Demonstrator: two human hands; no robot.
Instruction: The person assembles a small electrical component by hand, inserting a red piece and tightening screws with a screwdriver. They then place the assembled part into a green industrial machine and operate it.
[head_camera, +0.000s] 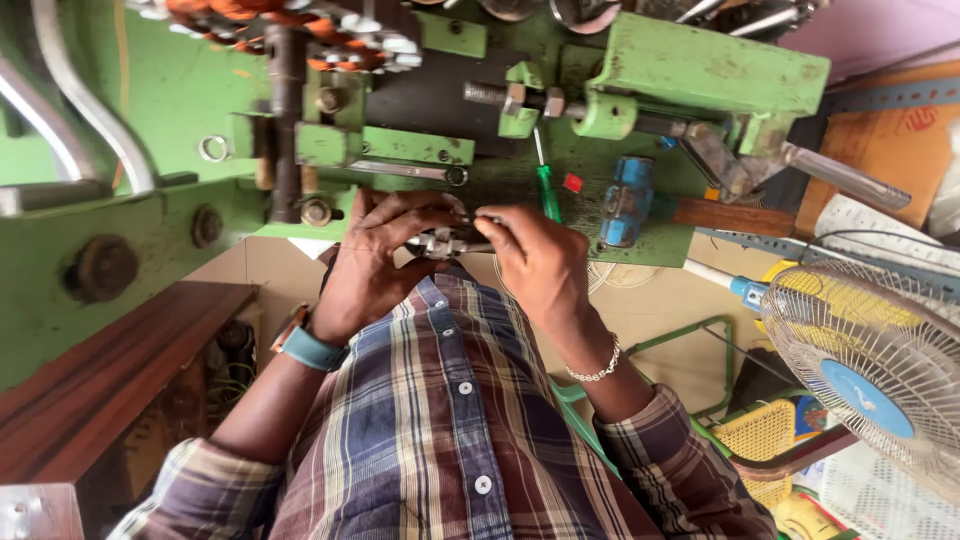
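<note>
My left hand (372, 262), with a blue watch strap at the wrist, curls around a small shiny metal part (438, 243) just in front of my chest. My right hand (537, 262), wearing a bead bracelet, pinches the same part from the right, its fingertips on a thin metal end (487, 218). Both hands meet at the near edge of the green machine bed (150, 110). The part is mostly covered by my fingers, so its shape is unclear.
On the green bed lie a green-handled screwdriver (548, 192), a blue hammer (624, 203) with a wooden handle, a small red piece (572, 183) and a flat wrench (405, 171). A pedestal fan (868, 372) stands at the right, a wooden bench (110, 370) at the left.
</note>
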